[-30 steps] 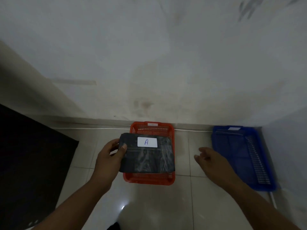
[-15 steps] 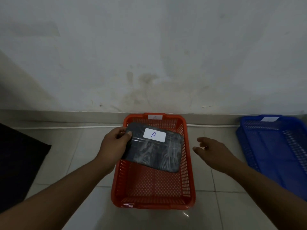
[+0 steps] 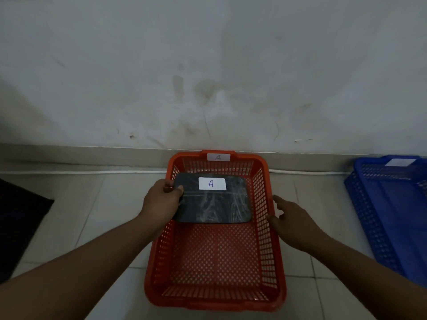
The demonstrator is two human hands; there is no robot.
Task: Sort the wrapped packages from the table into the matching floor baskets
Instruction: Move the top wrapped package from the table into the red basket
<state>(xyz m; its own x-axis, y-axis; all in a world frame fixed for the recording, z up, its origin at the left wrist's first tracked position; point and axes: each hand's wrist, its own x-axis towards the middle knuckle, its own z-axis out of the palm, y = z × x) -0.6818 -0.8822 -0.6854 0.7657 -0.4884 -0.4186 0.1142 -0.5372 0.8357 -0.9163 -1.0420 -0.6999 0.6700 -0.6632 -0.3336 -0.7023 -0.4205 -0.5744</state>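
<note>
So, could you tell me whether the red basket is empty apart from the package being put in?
Yes, empty. The red basket shows bare mesh floor; only the package, held by the left hand, is over it.

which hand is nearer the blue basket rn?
Right. The right hand hangs open beside the red basket's right wall, on the blue basket's side. The left hand grips the A package at the red basket's left wall.

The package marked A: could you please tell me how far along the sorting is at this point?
Nothing looks sorted yet: the red basket, tagged A, shows only bare mesh. In hand: the left hand holds the black package labelled A inside that basket, not yet released; the right hand is open beside it. The blue basket holds no packages where visible. The table is out of view.
</note>
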